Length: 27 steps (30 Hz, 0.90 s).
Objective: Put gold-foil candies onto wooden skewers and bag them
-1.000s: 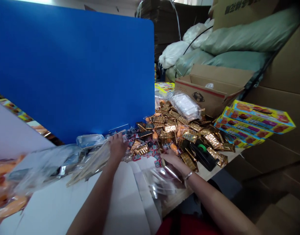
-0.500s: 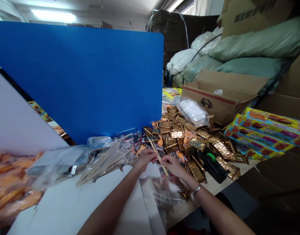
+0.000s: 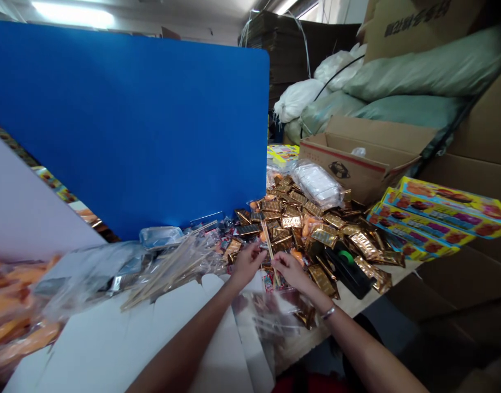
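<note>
Bare wood shows on the thin stick (image 3: 268,252), which stands tilted between the person's hands in the head view, its tip pointing toward 12 o'clock over the heap of gold foil packets (image 3: 299,225). The left hand (image 3: 246,266) comes in from 7 o'clock and the right hand (image 3: 289,271) from 5 o'clock. The fingers of both close on the stick from either side, almost meeting, but at this size I cannot tell whether either is truly clamped on it. The stick looks light, stiff and smooth, and probably snaps if bent, so fingertip pressure near its middle seems the safest hold.

A clear bag of more sticks (image 3: 174,270) lies at 9 o'clock, on a white cardboard sheet (image 3: 193,311). A clear bag with foil packets inside (image 3: 275,314) sits just below the right hand. At 3 o'clock, a black tape dispenser with a green roll (image 3: 344,266) lies among the packets. A blue panel (image 3: 127,125) rises behind at 11 o'clock, and an open cardboard box (image 3: 357,166) stands at 1 o'clock, beside a stack of yellow boxes (image 3: 439,213).
</note>
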Motion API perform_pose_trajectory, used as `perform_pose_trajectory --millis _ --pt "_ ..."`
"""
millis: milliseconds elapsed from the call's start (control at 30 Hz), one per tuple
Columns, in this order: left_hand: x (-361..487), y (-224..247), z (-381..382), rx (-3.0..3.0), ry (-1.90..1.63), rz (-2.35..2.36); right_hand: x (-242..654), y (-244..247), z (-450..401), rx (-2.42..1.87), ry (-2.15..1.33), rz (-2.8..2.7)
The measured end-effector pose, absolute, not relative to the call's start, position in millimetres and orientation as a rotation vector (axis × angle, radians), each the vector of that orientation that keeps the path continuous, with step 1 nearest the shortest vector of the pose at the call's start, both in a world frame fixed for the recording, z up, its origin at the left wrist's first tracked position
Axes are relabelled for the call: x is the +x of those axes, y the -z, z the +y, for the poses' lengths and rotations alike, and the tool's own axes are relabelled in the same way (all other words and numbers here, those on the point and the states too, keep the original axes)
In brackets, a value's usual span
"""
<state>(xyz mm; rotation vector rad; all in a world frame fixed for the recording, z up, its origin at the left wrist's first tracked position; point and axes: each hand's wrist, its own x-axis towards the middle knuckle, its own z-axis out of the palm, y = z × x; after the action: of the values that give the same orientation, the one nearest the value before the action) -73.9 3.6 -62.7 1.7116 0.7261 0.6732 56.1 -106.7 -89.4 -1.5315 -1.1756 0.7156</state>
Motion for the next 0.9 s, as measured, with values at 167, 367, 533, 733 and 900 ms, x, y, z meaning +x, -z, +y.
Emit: perform_pose_trajectory --millis 167,367,533,733,900 --pt "-70 52 -10 1.717 -0.703 0.512 45 83 -112 -1.459 -0.691 -1.302" --pt "-70 40 -14 1.710 -0.685 0.458 56 46 -122 -1.519 -0.522 -1.304" --pt "-82 17 -29 2.131 -0.243 0.411 118 3 -180 -1.664 -0.238 -1.129" --pt "-66 32 -63 2.496 0.203 0.546 134 23 -254 -1.533 -0.546 -0.734" --pt "-30 75 -71 2.392 0.157 0.668 104 30 -249 -1.418 -0.786 -0.692"
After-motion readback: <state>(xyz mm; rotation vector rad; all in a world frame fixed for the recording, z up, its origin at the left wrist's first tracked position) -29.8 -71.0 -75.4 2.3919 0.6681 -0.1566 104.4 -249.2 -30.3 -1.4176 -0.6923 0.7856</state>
